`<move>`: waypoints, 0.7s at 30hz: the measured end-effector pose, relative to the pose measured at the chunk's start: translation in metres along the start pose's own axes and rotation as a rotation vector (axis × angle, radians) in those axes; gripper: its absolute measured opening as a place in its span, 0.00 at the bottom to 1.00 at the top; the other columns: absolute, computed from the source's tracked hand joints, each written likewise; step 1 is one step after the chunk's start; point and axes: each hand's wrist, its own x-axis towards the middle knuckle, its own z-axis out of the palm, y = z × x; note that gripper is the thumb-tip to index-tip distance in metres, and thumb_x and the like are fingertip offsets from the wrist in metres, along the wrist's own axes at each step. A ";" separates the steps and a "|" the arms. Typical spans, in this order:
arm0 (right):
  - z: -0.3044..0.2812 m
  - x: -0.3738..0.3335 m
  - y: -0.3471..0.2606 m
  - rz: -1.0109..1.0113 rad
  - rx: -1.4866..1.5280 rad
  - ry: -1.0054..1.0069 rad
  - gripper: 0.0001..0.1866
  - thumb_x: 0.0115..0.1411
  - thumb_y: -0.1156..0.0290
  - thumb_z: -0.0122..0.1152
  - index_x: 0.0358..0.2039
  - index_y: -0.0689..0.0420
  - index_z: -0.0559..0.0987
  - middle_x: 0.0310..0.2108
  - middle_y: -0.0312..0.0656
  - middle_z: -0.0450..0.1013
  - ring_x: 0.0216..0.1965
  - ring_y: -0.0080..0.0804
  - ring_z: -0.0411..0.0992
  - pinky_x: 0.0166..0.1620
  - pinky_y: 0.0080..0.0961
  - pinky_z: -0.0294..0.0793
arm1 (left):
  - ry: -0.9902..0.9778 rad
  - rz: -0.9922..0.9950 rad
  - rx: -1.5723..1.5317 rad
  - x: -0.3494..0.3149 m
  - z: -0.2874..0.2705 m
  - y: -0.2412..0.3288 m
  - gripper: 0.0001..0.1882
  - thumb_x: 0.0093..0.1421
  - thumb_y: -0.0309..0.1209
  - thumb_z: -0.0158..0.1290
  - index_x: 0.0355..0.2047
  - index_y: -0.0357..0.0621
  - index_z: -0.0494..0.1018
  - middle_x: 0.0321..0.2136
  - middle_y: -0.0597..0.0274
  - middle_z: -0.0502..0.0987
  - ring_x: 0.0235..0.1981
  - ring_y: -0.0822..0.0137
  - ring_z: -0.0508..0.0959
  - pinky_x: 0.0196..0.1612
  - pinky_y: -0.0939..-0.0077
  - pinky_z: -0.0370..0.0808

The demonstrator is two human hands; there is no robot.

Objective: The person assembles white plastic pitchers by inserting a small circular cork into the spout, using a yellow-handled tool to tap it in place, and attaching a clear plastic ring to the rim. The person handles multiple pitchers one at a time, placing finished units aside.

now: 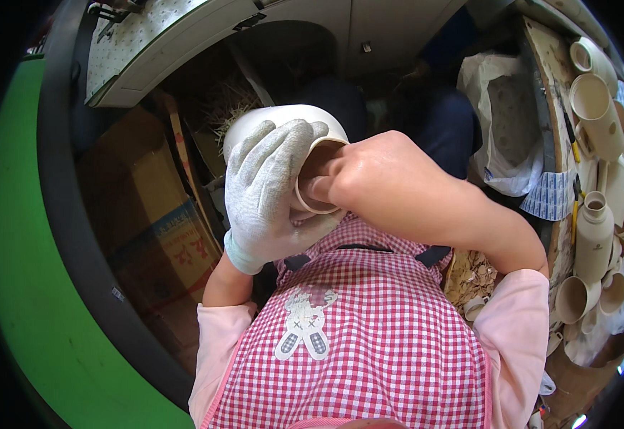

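Observation:
My left hand (265,182), in a grey-white knit glove with a pale cuff, wraps round a white cylindrical container (298,114) in front of my apron. The container is tilted, its round open mouth turned toward my right hand. My bare right hand (362,171) reaches into that mouth with its fingers bent and closed. The container's wall hides the fingertips, so whatever they may hold cannot be made out.
Several cream bottles (594,239) and open cylinders (598,107) crowd the bench on the right. A white plastic bag (505,121) hangs beside it. Cardboard (137,214) lies left below a speckled tabletop (158,36). A green surface (26,250) with a black edge borders the far left.

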 end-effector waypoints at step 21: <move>0.035 -0.176 0.069 0.550 0.333 0.920 0.14 0.73 0.63 0.58 0.48 0.60 0.82 0.37 0.32 0.78 0.41 0.20 0.73 0.48 0.20 0.72 | 0.335 -0.961 -1.569 -0.073 0.059 -0.019 0.21 0.71 0.35 0.53 0.61 0.43 0.72 0.61 0.57 0.76 0.62 0.63 0.74 0.69 0.61 0.68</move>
